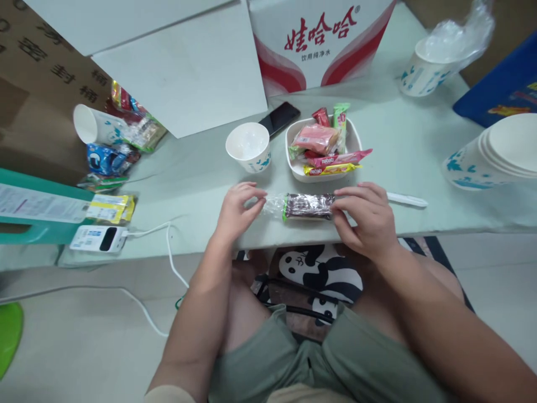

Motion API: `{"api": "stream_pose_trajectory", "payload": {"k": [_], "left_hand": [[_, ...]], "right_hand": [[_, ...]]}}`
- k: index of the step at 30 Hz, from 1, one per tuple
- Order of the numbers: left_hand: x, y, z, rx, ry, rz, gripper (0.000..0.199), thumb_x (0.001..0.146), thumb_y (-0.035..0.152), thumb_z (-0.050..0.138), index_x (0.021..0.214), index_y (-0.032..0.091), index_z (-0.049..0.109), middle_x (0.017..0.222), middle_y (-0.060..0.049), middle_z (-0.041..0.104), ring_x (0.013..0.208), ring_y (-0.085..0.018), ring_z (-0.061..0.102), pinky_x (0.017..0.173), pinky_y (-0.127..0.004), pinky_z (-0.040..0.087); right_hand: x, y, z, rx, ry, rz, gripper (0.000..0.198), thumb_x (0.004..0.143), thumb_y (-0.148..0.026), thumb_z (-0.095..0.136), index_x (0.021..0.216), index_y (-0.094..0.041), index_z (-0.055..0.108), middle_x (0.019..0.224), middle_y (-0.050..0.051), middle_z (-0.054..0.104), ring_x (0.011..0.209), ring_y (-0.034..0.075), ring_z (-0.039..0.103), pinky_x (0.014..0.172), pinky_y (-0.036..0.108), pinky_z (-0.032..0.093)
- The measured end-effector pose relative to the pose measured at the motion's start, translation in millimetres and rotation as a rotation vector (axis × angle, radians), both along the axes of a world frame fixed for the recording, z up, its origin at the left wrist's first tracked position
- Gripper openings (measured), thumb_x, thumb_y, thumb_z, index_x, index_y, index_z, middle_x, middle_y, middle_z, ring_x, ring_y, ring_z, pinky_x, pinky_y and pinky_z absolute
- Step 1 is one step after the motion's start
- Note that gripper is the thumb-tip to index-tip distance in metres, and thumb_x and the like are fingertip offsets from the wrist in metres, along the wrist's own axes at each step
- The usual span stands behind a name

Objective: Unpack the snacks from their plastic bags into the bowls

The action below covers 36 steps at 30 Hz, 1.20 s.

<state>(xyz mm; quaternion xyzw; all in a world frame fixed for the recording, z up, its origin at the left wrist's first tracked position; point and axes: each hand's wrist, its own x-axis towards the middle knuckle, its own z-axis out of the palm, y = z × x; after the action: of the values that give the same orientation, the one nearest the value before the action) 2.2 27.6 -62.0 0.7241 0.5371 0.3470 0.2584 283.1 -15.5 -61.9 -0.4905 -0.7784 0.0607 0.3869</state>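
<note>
A dark brown snack bar in a clear wrapper with green edging (309, 206) lies flat on the table near its front edge. My left hand (241, 210) pinches the loose clear plastic at the bar's left end between thumb and fingers. At the opposite end, the fingertips of my right hand (364, 215) close on the bar's right tip, hiding it. Just behind the bar stands a white bowl (356, 131) of wrapped snacks, including a pink wafer pack (339, 158) and a yellow one (331, 169). A paper cup (251, 150) stands behind my left hand.
A phone (281, 118) lies behind the cup. A white plastic utensil (406, 200) is right of my right hand. Stacked paper cups (482, 157) stand at right, a white power bank (98, 239) with a cable at left. Boxes (323, 45) line the back.
</note>
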Motion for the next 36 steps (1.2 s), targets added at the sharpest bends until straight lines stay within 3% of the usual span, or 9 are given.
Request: {"api": "stream_pose_trajectory", "payload": {"k": [4, 8, 13, 21, 24, 27, 30, 33, 36], "left_hand": [[2.8, -11.8, 12.1, 0.200, -0.071, 0.098, 0.005, 0.082, 0.026, 0.065, 0.078, 0.025, 0.068, 0.099, -0.004, 0.072, 0.113, -0.026, 0.063, 0.109, -0.044, 0.044], [4.0, -32.7, 18.5, 0.275, -0.107, 0.147, 0.006, 0.075, 0.020, 0.064, 0.072, 0.025, 0.062, 0.090, -0.004, 0.070, 0.120, -0.027, 0.060, 0.116, -0.048, 0.036], [-2.5, -45.4, 13.5, 0.140, 0.032, 0.079, 0.010, 0.060, 0.017, 0.056, 0.054, 0.024, 0.051, 0.057, -0.001, 0.054, 0.066, -0.021, 0.055, 0.082, -0.039, 0.047], [-29.8, -42.3, 13.2, -0.274, 0.315, 0.129, 0.020, 0.074, 0.033, 0.073, 0.059, 0.024, 0.062, 0.047, 0.003, 0.048, 0.049, -0.015, 0.040, 0.056, -0.030, 0.030], [-36.4, -43.3, 8.4, -0.275, 0.315, 0.264, 0.031, 0.063, 0.038, 0.087, 0.082, 0.025, 0.067, 0.062, 0.002, 0.057, 0.060, -0.018, 0.051, 0.063, -0.030, 0.040], [-29.7, -39.7, -2.0, -0.127, 0.187, 0.316, 0.070, 0.052, 0.040, 0.095, 0.113, 0.025, 0.064, 0.103, -0.006, 0.061, 0.102, -0.028, 0.059, 0.095, -0.041, 0.047], [-12.7, -30.7, -12.6, -0.123, 0.140, 0.200, 0.062, 0.056, 0.031, 0.092, 0.113, 0.024, 0.067, 0.123, -0.011, 0.057, 0.122, -0.034, 0.052, 0.111, -0.049, 0.039], [5.4, -23.6, -15.7, -0.202, 0.098, 0.125, 0.017, 0.077, 0.031, 0.076, 0.088, 0.020, 0.070, 0.103, -0.009, 0.066, 0.103, -0.028, 0.060, 0.103, -0.049, 0.045], [18.8, -22.7, -10.7, -0.320, -0.152, 0.091, 0.020, 0.088, 0.037, 0.064, 0.079, 0.019, 0.067, 0.084, -0.006, 0.069, 0.085, -0.022, 0.063, 0.090, -0.042, 0.053]], "right_hand": [[8.8, -3.8, 2.4, -0.069, -0.076, -0.031, 0.017, 0.090, -0.033, 0.054, 0.081, -0.028, 0.068, 0.077, 0.003, 0.074, 0.080, 0.025, 0.069, 0.092, 0.049, 0.040], [14.5, -13.6, -5.6, -0.110, -0.050, 0.157, 0.026, 0.095, -0.035, 0.048, 0.089, -0.026, 0.071, 0.063, 0.001, 0.069, 0.061, 0.019, 0.063, 0.081, 0.040, 0.045], [7.8, -21.6, -18.3, -0.258, -0.140, 0.253, 0.035, 0.097, -0.038, 0.043, 0.097, -0.026, 0.076, 0.055, -0.001, 0.064, 0.053, 0.018, 0.056, 0.066, 0.033, 0.042], [-1.4, -20.0, -12.0, -0.426, -0.314, 0.139, 0.017, 0.090, -0.036, 0.057, 0.095, -0.028, 0.071, 0.054, -0.003, 0.064, 0.048, 0.018, 0.051, 0.051, 0.030, 0.026], [1.3, -19.9, -14.0, -0.363, -0.318, -0.105, 0.019, 0.086, -0.034, 0.063, 0.103, -0.028, 0.070, 0.063, -0.002, 0.069, 0.050, 0.019, 0.051, 0.051, 0.031, 0.024], [0.0, -19.6, -13.3, -0.188, -0.270, -0.282, 0.024, 0.088, -0.029, 0.061, 0.110, -0.026, 0.069, 0.083, 0.004, 0.073, 0.061, 0.021, 0.057, 0.053, 0.033, 0.031], [-11.0, -19.8, -10.2, -0.047, -0.249, -0.085, 0.023, 0.094, -0.023, 0.052, 0.105, -0.025, 0.072, 0.087, 0.008, 0.070, 0.076, 0.023, 0.061, 0.063, 0.036, 0.042], [-26.6, -19.3, -10.6, -0.023, -0.263, 0.235, 0.027, 0.094, -0.016, 0.049, 0.099, -0.024, 0.074, 0.094, 0.008, 0.073, 0.089, 0.024, 0.064, 0.077, 0.039, 0.049], [-33.2, -14.8, -14.6, -0.086, -0.235, 0.320, 0.034, 0.089, -0.011, 0.052, 0.111, -0.024, 0.074, 0.120, 0.009, 0.073, 0.109, 0.028, 0.062, 0.093, 0.046, 0.052]]}}
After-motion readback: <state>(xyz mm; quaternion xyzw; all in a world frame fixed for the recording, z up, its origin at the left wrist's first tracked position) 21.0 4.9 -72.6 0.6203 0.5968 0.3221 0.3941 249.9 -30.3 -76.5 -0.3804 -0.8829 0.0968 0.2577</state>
